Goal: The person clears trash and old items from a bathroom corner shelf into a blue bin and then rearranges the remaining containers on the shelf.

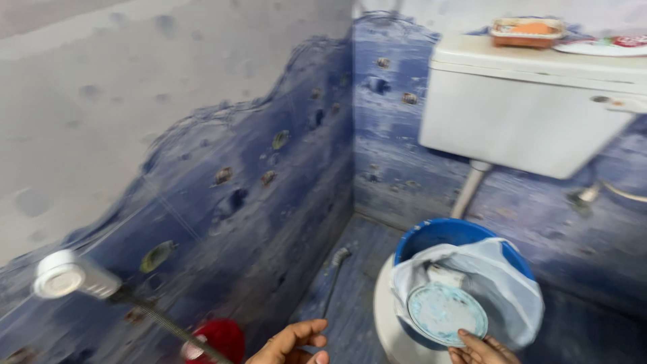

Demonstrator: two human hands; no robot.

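Note:
My left hand (291, 344) hovers at the bottom centre, fingers loosely curled, holding nothing that I can see. My right hand (482, 350) shows only its fingers at the bottom edge, touching the rim of a round pale blue lid (446, 313). The lid rests in a white plastic bag (504, 286) that lines a blue bucket (438, 233). The bucket sits on the white toilet bowl (389, 323).
A white cistern (526, 114) hangs on the blue tiled wall, with an orange soap dish (527, 31) on top. A white spray head on a metal hose (67, 275) sits at left. A red brush (217, 337) and a thin hose (335, 280) are on the floor.

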